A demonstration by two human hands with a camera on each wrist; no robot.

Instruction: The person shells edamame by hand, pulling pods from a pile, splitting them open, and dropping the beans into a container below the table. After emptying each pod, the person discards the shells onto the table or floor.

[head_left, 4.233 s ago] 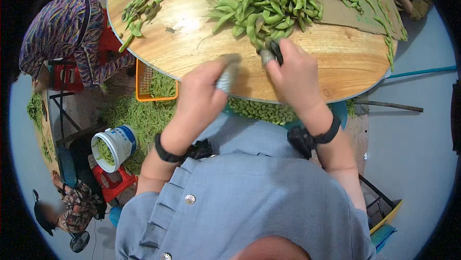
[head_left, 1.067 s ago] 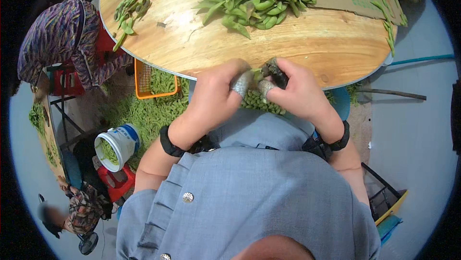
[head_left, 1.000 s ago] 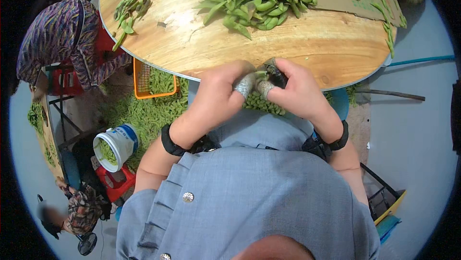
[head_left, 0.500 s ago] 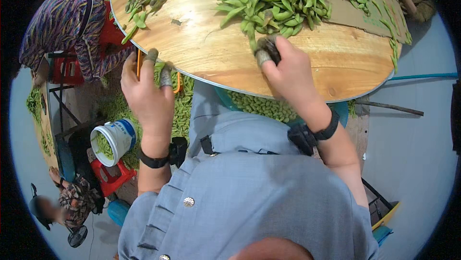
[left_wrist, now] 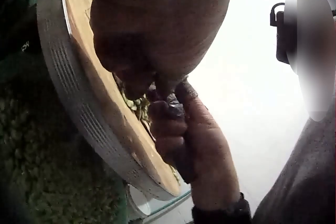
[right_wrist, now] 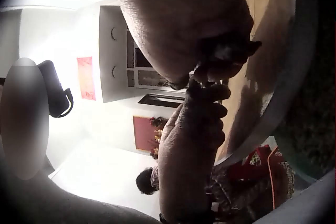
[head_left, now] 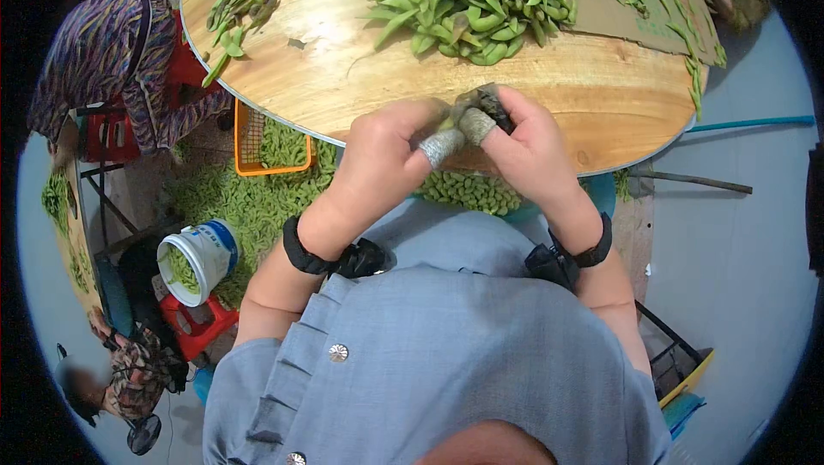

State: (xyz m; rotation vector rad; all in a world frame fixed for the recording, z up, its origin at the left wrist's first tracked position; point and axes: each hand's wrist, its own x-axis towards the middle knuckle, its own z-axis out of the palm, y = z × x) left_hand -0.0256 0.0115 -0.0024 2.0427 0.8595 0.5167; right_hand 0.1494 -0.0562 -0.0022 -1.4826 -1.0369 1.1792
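Both hands meet over the near edge of the round wooden table (head_left: 378, 66). My left hand (head_left: 373, 147) pinches with a thumb wrapped in silvery tape. Opposite it, my right hand (head_left: 536, 143) has a grey-wrapped thumb and dark covering on its curled fingers. A soybean pod is pinched between the fingertips, mostly hidden; a little green shows there in the head view. Beyond the hands lies a heap of green soybean pods (head_left: 481, 6). Shelled soybeans (head_left: 472, 194) fill a teal basin under the table edge. In the left wrist view the right hand (left_wrist: 194, 140) touches the left.
Many pods cover the floor (head_left: 257, 195) at left, beside an orange basket (head_left: 273, 172), a white bucket (head_left: 215, 250) and a red stool (head_left: 202, 332). A small pod cluster (head_left: 236, 23) lies at the table's left. Cardboard (head_left: 618, 23) lies at right. Two people are at left.
My left hand has come back from above the orange basket to join the right. My right hand has drawn a pod away from the heap toward the near table edge.
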